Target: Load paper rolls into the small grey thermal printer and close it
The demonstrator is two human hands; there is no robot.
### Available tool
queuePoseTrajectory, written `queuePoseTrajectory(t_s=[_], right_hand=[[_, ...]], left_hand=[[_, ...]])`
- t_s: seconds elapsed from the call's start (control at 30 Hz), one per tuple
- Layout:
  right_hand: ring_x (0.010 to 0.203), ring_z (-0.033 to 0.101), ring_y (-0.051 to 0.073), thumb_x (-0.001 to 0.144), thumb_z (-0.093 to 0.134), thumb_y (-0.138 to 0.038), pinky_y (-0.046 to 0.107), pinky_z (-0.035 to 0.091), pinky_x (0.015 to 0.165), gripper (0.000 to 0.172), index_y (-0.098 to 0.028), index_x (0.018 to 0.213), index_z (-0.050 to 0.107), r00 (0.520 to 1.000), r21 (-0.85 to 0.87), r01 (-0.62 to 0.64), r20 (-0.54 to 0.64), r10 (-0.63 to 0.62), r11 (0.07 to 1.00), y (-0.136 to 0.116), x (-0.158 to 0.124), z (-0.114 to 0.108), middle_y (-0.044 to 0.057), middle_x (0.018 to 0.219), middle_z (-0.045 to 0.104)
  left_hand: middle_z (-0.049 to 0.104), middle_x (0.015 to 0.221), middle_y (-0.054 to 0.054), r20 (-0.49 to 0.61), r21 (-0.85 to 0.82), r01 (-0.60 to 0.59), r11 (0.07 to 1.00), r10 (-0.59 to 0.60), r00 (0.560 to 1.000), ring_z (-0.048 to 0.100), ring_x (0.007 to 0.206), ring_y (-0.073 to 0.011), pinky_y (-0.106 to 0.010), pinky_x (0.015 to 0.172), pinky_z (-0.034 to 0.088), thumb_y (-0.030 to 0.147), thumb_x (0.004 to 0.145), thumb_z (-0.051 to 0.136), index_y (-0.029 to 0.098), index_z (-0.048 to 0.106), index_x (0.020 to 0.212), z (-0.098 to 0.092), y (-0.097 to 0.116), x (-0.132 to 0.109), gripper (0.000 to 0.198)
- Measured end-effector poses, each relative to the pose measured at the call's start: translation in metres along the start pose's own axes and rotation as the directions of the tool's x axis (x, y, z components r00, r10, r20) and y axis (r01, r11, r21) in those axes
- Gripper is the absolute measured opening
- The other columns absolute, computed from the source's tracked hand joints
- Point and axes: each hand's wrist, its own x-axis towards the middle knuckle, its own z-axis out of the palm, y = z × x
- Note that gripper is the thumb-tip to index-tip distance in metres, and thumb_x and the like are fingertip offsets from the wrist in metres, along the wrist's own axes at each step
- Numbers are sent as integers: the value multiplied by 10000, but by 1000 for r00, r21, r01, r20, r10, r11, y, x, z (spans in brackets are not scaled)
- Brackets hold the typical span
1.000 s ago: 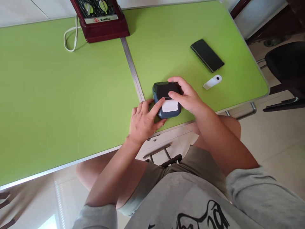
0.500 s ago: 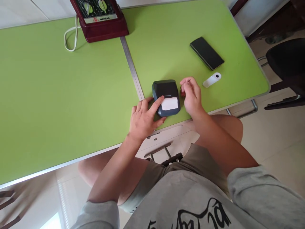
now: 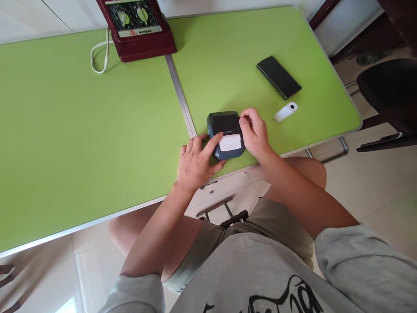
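Note:
A small dark blue-grey printer (image 3: 224, 124) with a white paper strip (image 3: 230, 142) on its near part sits near the front edge of the green table (image 3: 97, 130). My left hand (image 3: 195, 163) grips the printer's left side, thumb and forefinger pressed against it. My right hand (image 3: 254, 132) rests curled against the printer's right side, fingers bent onto its upper right corner. What those fingers pinch is hidden.
A black phone (image 3: 278, 77) lies flat at the right, with a small white paper roll (image 3: 285, 112) nearer me. A dark red appliance (image 3: 138, 27) with a white cord (image 3: 99, 54) stands at the back. A black chair (image 3: 387, 93) is right of the table.
My right hand lifted off the printer's top, moved to the right of it, and has come back against its right side. The left hand stayed on the printer.

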Motion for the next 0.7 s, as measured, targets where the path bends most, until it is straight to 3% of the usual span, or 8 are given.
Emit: queuePoseTrajectory(t_s=[0.7], right_hand=[[629,473,141,1009,470,-587,322,388,628,369,-250,865,512,1000,4,-4,2,4,1000,-1,1,0,-23,711,506]], left_hand=[[579,1466,-130,5,-7,1,1000,-1,1000,576,1258,-348,-466,973,499,488,935,701,363,427,1611,0,0,1,741]])
